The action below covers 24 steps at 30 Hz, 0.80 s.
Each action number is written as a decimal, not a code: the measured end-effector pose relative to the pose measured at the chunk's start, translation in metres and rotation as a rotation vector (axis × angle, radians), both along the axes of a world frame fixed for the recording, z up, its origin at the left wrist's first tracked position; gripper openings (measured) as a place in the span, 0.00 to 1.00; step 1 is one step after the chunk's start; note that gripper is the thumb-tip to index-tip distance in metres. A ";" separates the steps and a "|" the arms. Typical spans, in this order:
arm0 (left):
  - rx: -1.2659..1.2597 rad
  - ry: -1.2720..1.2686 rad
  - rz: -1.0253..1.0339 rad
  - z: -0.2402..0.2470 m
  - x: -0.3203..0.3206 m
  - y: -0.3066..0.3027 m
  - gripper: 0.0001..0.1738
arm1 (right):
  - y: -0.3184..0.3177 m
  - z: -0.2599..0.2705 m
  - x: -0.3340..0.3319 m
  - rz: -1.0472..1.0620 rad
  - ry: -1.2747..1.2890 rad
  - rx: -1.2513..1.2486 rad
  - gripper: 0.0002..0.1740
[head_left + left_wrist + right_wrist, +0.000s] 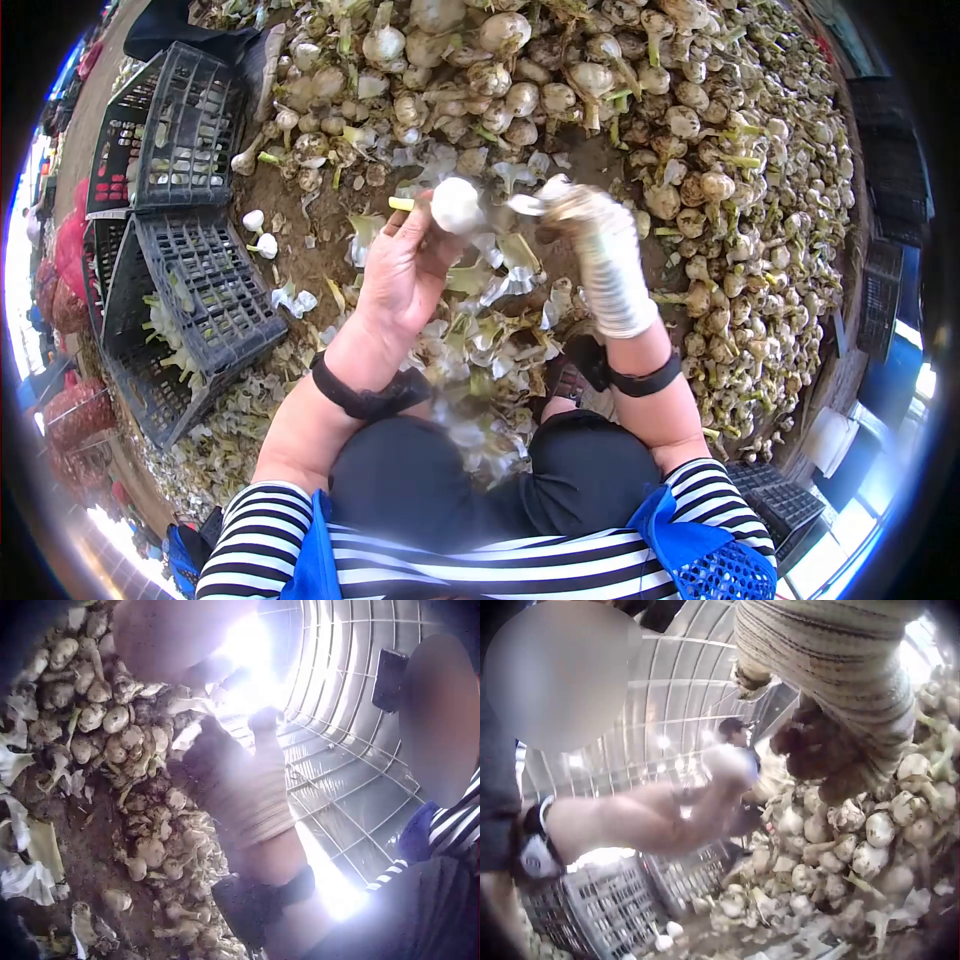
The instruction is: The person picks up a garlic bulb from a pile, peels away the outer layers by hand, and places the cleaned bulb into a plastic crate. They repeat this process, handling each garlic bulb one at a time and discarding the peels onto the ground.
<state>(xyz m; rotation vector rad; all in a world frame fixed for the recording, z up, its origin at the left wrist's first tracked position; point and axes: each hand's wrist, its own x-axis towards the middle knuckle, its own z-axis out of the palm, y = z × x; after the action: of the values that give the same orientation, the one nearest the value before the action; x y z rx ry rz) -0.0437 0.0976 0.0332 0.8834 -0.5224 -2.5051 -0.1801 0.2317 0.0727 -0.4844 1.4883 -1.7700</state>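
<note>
A peeled-looking white garlic bulb [457,206] with a short cut stem is gripped by the bare left hand [398,275], its thumb and fingers curled round it. To its right, apart from the bulb, the right hand [603,250] wears a dirty striped glove and is blurred. A pale flake of garlic skin [525,205] shows at its fingertips. In the right wrist view the gloved fingers [817,746] are curled, and the left hand [718,796] is behind with the bulb [733,763]. The left wrist view shows the glove [244,787] and a pale strip [187,736] by its fingertips.
A large heap of garlic [760,280] spreads ahead and to the right. Black crates [205,275] stand at the left, some holding garlic. Two white bulbs [265,245] lie beside them. Loose skins [490,345] cover the ground near the knees. Another person [735,733] is in the background.
</note>
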 end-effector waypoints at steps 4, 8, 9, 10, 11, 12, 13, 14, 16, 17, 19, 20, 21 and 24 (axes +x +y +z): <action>-0.233 -0.144 -0.083 -0.006 -0.001 0.009 0.10 | -0.007 -0.014 0.026 0.245 -0.186 0.081 0.08; -0.088 -0.199 0.075 -0.021 0.005 -0.008 0.07 | 0.000 0.004 0.002 0.001 -0.102 -0.156 0.12; -0.030 -0.132 0.061 -0.022 0.008 -0.012 0.10 | 0.008 -0.007 -0.022 -0.055 0.220 0.035 0.16; 0.052 0.023 -0.019 -0.023 0.015 -0.016 0.09 | 0.015 -0.034 -0.043 -0.177 0.289 0.040 0.18; 0.084 0.057 -0.033 -0.022 0.016 -0.014 0.10 | 0.035 -0.067 -0.062 -0.178 0.456 0.272 0.20; 0.114 0.089 -0.043 -0.020 0.015 -0.013 0.10 | 0.056 -0.085 -0.068 -0.016 0.844 0.549 0.24; 0.116 0.087 -0.036 -0.018 0.014 -0.012 0.10 | 0.058 -0.090 -0.066 0.339 0.993 1.106 0.28; 0.130 0.067 -0.087 -0.015 0.014 -0.012 0.11 | 0.069 -0.090 -0.050 0.572 0.871 1.323 0.29; 0.144 0.046 -0.135 -0.017 0.013 -0.007 0.11 | 0.101 -0.140 -0.030 0.688 0.902 1.308 0.27; 0.040 -0.106 -0.197 -0.020 0.012 -0.003 0.11 | 0.114 -0.160 -0.022 0.557 1.026 1.282 0.26; -0.178 -0.365 -0.262 -0.005 0.000 0.009 0.11 | 0.098 -0.166 -0.027 0.411 1.165 1.224 0.25; -0.280 -0.322 -0.357 -0.016 0.006 0.009 0.20 | 0.090 -0.170 -0.028 0.180 0.535 0.946 0.25; -0.405 -0.303 -0.434 -0.004 0.004 0.013 0.26 | 0.079 -0.160 -0.024 -0.040 -0.080 0.628 0.24; -0.669 -0.215 -0.648 0.005 -0.001 0.020 0.42 | 0.036 -0.072 -0.003 0.043 -0.689 0.161 0.27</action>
<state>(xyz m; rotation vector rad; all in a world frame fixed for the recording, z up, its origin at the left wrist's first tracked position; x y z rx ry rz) -0.0449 0.1174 0.0381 0.7839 -1.8304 -2.4488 -0.1832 0.2681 0.0007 0.1713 1.0952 -1.5415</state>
